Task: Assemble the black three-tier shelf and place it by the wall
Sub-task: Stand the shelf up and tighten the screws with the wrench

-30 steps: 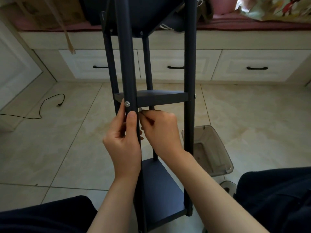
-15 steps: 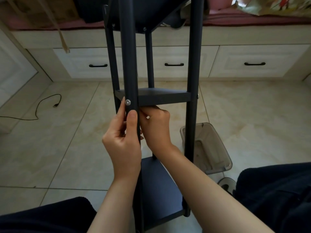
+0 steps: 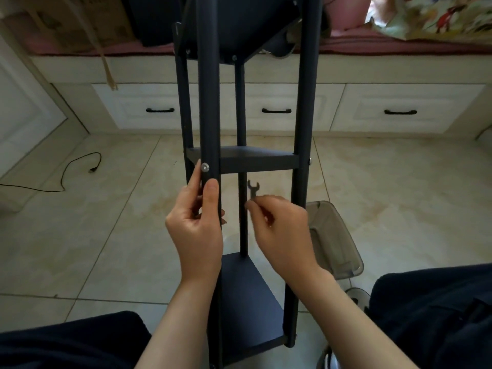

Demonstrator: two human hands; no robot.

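Observation:
The black three-tier shelf [image 3: 255,161] stands upright on the tiled floor between my knees, with all tiers fixed to its posts. A silver bolt head [image 3: 205,167] shows on the near left post at the middle tier. My left hand [image 3: 198,219] grips that post just below the bolt, thumb on the front. My right hand [image 3: 279,230] pinches a small flat black wrench [image 3: 253,189], its open jaw pointing up, held in the gap below the middle tier and clear of the post.
A clear plastic container [image 3: 332,238] lies on the floor right of the shelf. A black cable [image 3: 77,169] trails across the tiles at left. White drawers [image 3: 399,110] under a cushioned bench run along the back. My dark-clothed knees [image 3: 436,315] frame the shelf's base.
My right hand has pulled back to the right, away from behind the near left post, and the small wrench now shows in its fingers. My left hand keeps its grip.

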